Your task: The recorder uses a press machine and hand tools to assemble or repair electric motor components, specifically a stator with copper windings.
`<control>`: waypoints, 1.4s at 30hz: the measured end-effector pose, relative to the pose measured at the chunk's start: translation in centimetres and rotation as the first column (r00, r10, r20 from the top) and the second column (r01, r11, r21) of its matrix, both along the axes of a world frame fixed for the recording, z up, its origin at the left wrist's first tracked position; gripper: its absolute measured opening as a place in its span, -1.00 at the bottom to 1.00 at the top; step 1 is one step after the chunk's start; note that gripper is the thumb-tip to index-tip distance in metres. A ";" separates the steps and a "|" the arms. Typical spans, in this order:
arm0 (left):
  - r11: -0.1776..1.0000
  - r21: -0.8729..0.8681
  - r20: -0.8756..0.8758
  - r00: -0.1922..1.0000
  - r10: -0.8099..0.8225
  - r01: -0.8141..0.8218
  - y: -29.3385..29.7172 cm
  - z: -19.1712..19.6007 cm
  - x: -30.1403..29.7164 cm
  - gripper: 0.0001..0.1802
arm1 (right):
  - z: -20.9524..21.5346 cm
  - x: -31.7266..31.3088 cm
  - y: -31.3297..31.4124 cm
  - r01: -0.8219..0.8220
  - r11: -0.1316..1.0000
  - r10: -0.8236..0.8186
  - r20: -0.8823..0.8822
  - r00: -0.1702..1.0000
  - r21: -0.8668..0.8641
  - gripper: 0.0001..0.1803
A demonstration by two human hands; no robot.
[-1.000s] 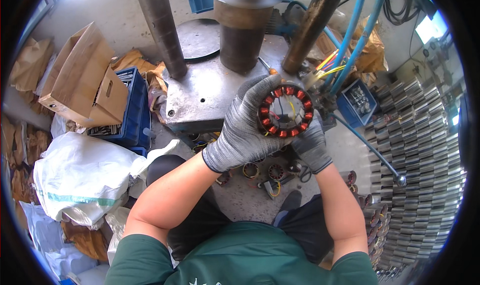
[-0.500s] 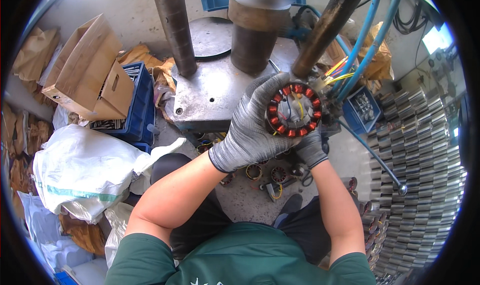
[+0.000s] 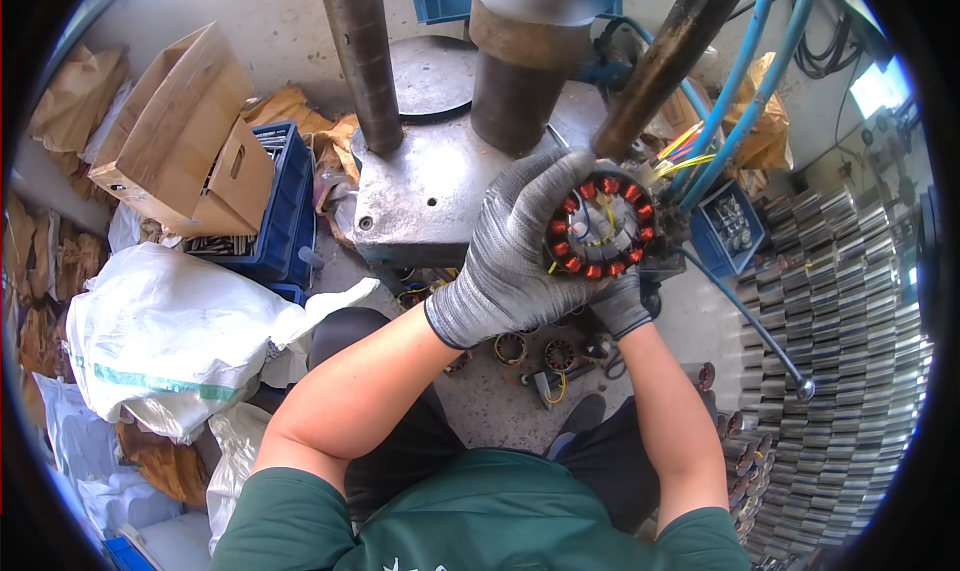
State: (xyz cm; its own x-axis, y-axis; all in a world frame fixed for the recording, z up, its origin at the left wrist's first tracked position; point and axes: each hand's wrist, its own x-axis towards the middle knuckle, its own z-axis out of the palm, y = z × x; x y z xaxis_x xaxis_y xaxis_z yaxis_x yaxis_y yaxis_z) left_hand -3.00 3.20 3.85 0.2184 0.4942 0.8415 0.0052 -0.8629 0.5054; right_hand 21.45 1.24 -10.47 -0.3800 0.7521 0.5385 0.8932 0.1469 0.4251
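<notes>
My left hand point(image 3: 520, 231), in a grey knit glove, is closed round the left side of a motor stator point(image 3: 641, 235). The stator is a dark ring with red-brown copper coils, its open face toward me. A yellow wire and a dark one show within the ring. Below its lower right edge is my gloved right hand point(image 3: 622, 303), close against the stator's underside. The fingers of that hand are hidden, so I cannot see whether they grip it. Both hands are in front of a press with a thick ram point(image 3: 515, 91) and a metal bed point(image 3: 420, 196).
Stacked metal cores point(image 3: 840, 371) fill the right side, with a ball-ended lever point(image 3: 765, 336) before them. Several stators point(image 3: 560, 354) lie on the floor below my hands. Left are a white sack point(image 3: 180, 331), a cardboard box point(image 3: 165, 131) and a blue crate point(image 3: 290, 211).
The stator and my left hand are slightly farther right and lower in view, and the surroundings have shifted right too. The hold of my left hand is unchanged.
</notes>
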 end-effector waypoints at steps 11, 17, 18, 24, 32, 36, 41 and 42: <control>0.982 -0.186 -0.046 0.999 -0.021 0.012 0.5 -0.3 -0.2 0.34 | 5.2 -1.2 -1.6 -0.258 0.962 0.258 -0.626 0.736 0.093 -0.41; 0.976 -0.204 -0.027 0.997 -0.077 0.070 0.4 -0.9 0.0 0.33 | 7.7 -1.2 -4.4 -0.276 0.955 0.203 -0.917 0.343 0.108 -0.58; 0.977 -0.201 -0.029 0.996 -0.084 0.076 0.4 -1.0 0.1 0.33 | 8.0 -1.1 -4.8 -0.306 0.940 0.181 -0.981 0.075 0.150 -0.61; 0.990 -0.130 -0.124 0.990 -0.063 0.047 -0.2 -1.0 0.7 0.30 | 10.6 -2.3 -7.3 -0.325 0.913 0.234 -0.969 -0.074 0.245 -0.53; 0.956 -0.198 -0.141 0.959 -0.244 0.214 -1.1 -2.3 2.2 0.32 | 12.4 -3.8 -8.8 -0.414 0.861 0.376 -0.917 0.129 0.295 -0.03; 0.995 -0.027 -0.253 0.963 -0.096 0.092 -1.8 -2.3 2.5 0.23 | 11.8 -4.2 -9.0 -0.393 0.889 0.362 -0.885 0.292 0.234 0.18; 0.989 0.063 -0.352 0.931 -0.101 0.131 -3.4 -0.4 3.1 0.21 | 11.4 -4.8 -10.2 -0.305 0.952 0.087 -0.973 0.214 0.018 0.21; 0.989 0.065 -0.353 0.930 -0.105 0.136 -3.3 -0.5 3.1 0.21 | 11.4 -4.9 -10.2 -0.300 0.954 0.088 -0.973 0.213 0.020 0.21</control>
State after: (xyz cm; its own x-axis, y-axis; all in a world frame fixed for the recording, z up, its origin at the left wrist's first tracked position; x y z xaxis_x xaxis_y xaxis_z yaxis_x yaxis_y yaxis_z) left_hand 0.14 -0.07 3.37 0.5583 0.3743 0.7404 0.0605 -0.9084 0.4136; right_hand 16.56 -8.98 0.91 0.1938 0.8388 0.5088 0.5415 0.3410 -0.7684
